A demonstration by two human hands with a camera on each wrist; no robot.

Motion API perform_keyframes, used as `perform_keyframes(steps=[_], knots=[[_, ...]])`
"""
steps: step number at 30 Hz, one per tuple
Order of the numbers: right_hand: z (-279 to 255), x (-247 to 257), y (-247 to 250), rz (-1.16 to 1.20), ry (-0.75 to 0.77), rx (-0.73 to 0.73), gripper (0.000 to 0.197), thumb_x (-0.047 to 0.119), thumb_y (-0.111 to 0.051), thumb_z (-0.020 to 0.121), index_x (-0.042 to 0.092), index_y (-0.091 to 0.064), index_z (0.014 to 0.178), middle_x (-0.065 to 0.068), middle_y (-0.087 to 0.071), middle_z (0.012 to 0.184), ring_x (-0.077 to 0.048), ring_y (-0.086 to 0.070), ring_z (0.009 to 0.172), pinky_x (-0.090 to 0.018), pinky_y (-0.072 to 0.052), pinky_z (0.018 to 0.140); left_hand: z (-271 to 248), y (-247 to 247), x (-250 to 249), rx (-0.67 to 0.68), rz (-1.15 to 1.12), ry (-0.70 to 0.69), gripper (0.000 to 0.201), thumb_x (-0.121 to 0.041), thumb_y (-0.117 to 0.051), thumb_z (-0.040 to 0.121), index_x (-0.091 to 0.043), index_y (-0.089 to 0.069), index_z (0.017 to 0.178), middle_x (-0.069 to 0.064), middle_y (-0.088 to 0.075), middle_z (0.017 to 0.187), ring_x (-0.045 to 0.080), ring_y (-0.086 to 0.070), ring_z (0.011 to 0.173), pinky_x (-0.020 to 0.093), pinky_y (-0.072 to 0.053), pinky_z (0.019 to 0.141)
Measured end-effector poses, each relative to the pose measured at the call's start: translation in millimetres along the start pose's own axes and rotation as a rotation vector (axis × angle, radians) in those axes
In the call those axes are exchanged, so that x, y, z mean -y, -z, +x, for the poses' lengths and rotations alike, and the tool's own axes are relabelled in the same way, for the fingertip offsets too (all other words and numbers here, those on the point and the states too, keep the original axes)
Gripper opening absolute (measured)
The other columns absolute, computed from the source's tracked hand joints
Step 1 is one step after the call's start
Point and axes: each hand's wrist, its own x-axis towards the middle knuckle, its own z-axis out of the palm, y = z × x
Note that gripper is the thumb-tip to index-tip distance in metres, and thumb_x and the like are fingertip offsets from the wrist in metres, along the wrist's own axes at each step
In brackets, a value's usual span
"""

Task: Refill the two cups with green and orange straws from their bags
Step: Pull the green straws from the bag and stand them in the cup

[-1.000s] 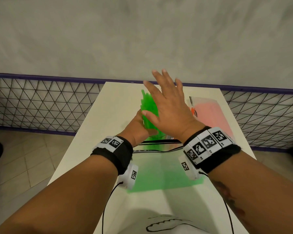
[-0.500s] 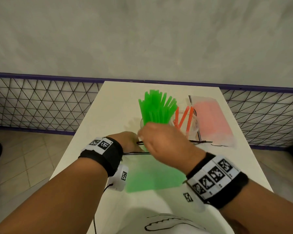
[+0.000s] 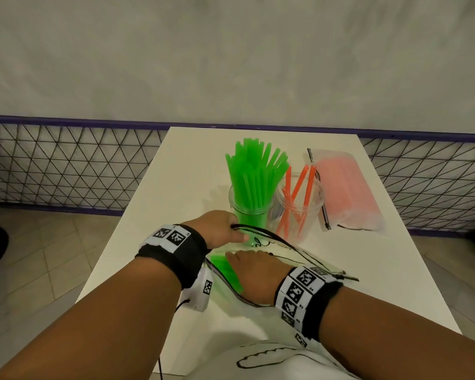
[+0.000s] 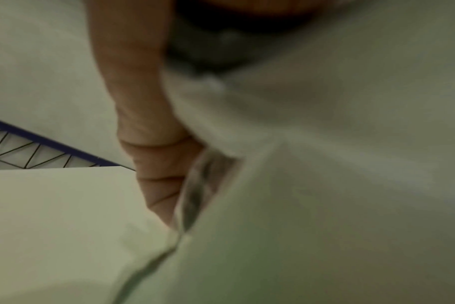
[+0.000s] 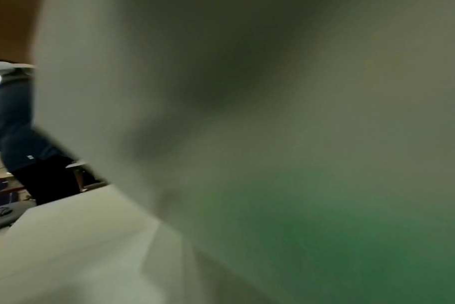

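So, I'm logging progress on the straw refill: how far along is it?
Green cup looks well stocked. In hand: left hand holds the green bag open, right hand reaches inside. Left: orange cup holds a few straws; orange bag lies untouched.

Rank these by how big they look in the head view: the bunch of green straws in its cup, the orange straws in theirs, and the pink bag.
1. Pink bag and green straws: similar spread, too close to rank.
2. Orange straws: clearly smallest, just a few thin sticks.
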Motion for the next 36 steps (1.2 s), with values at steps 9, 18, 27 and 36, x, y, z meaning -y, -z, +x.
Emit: perform_keyframes(steps=[9, 18, 27, 36], knots=[[-8.4, -6.9, -5.1, 0.148, -0.045, -0.047, 0.031, 0.001, -0.048, 0.087, 0.003, -0.055, 0.117, -0.017, -0.055, 0.115, -0.035, -0.057, 0.103, -0.034, -0.04, 0.077, -9.5, 4.0, 18.5, 0.134, -0.02, 0.074, 0.033, -0.015, -0.065, 0.083, -0.028, -0.062, 0.113, 0.0, -0.066, 0.102, 0.019, -0.058, 0.088, 0.028, -0.046, 0.073], [-31.8, -16.2, 53.6, 0.664, -0.066, -0.289, 0.007, 0.022, -0.062, 0.09, 0.026, -0.057, 0.093, 0.003, -0.063, 0.087, -0.019, -0.06, 0.081, -0.03, -0.046, 0.067, -10.0, 12.7, 24.4, 0.177, 0.022, 0.096, 0.018, -0.028, -0.067, 0.087, -0.023, -0.066, 0.104, -0.001, -0.068, 0.091, 0.016, -0.059, 0.082, 0.029, -0.048, 0.081], [-68.0, -36.6, 126.8, 1.31, -0.267, -0.759, 0.004, 0.031, -0.062, 0.091, 0.029, -0.063, 0.094, 0.008, -0.072, 0.097, -0.008, -0.065, 0.099, -0.037, -0.046, 0.095, -0.6, 24.8, 7.8, -0.237, -0.507, 0.02, 0.133, -0.041, -0.09, 0.058, -0.027, 0.003, 0.153, 0.008, -0.029, 0.156, 0.025, -0.035, 0.139, 0.046, -0.034, 0.113], [-44.2, -62.8, 177.9, 1.512, -0.127, -1.184, 0.009, 0.014, -0.062, 0.086, 0.017, -0.055, 0.091, 0.0, -0.063, 0.071, -0.02, -0.061, 0.076, -0.042, -0.048, 0.081, 19.2, 39.8, -24.2, -0.36, -0.788, -0.166, 0.061, -0.029, -0.076, 0.082, -0.023, -0.049, 0.137, -0.005, -0.065, 0.125, 0.012, -0.061, 0.113, 0.035, -0.044, 0.105]])
